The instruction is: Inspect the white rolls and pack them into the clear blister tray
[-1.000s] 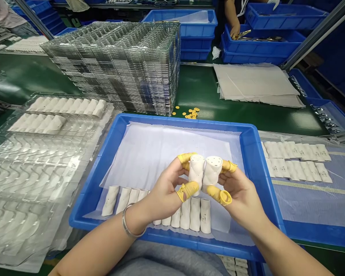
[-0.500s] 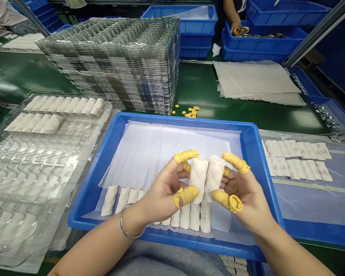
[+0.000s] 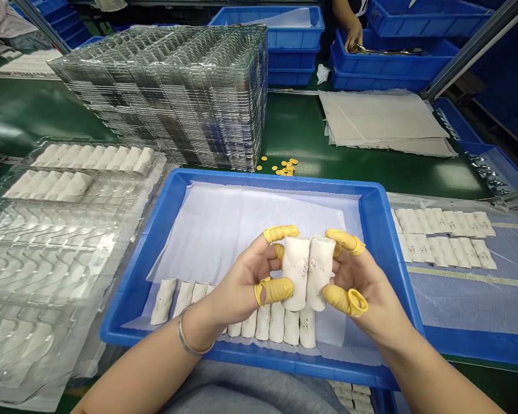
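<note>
- Two white cylindrical rolls, long axes near upright in view, one end pointing away from the wearer and the other toward the chest, lying side by side and touching along their length, lower ends angled slightly together
- Position: held in the air above the middle of a blue plastic tray, over its white sheet lining
- Left hand: curled around the left roll, pinching it between thumb and fingers
- Right hand: curled around the right roll in the same pinch, both hands pressed in toward each other
- Yellow finger cots on several fingertips of both hands; a metal bangle on the left wrist
- Lower in the tray: a row of similar rolls lying along the near rim, partly hidden behind the hands
- Open sheet beyond the hands, up to the far rim
- Faint dark marks on the held rolls, too small to read
- To the right, beyond the tray rim: more rolls in two rows on plastic film
- To the left: clear formed trays holding rolls, and a tall stack of empty ones
- Far side, at the top edge: a co-worker's hand at a blue bin, the arm cut off by the frame
</note>
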A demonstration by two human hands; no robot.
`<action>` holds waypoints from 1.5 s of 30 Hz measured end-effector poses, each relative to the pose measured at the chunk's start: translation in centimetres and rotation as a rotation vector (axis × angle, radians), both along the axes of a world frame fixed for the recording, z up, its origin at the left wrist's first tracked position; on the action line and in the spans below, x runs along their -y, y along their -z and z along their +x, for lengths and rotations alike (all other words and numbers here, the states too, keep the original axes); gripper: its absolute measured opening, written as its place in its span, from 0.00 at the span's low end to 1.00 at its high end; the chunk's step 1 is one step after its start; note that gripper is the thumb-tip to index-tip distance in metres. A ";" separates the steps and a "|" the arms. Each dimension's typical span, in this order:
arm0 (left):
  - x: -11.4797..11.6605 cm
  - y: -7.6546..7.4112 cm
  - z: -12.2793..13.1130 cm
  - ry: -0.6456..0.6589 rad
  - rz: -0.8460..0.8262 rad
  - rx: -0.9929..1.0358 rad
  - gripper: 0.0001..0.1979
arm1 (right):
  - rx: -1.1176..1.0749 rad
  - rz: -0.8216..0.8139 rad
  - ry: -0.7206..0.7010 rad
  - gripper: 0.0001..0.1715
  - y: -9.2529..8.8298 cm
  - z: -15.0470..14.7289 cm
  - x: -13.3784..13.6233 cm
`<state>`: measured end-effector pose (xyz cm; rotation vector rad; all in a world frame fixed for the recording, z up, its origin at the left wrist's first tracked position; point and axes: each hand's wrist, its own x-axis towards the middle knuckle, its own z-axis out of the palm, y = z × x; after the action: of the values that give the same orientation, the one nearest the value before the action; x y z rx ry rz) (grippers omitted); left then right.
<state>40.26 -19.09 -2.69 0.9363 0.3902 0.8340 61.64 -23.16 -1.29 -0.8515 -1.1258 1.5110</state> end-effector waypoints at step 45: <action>-0.1 -0.3 -0.2 -0.013 -0.005 0.010 0.28 | -0.126 -0.085 -0.071 0.24 -0.3 0.4 0.0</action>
<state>40.08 -18.95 -2.41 0.9258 0.3897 0.8495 62.03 -23.20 -0.99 -0.7696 -1.0143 1.6576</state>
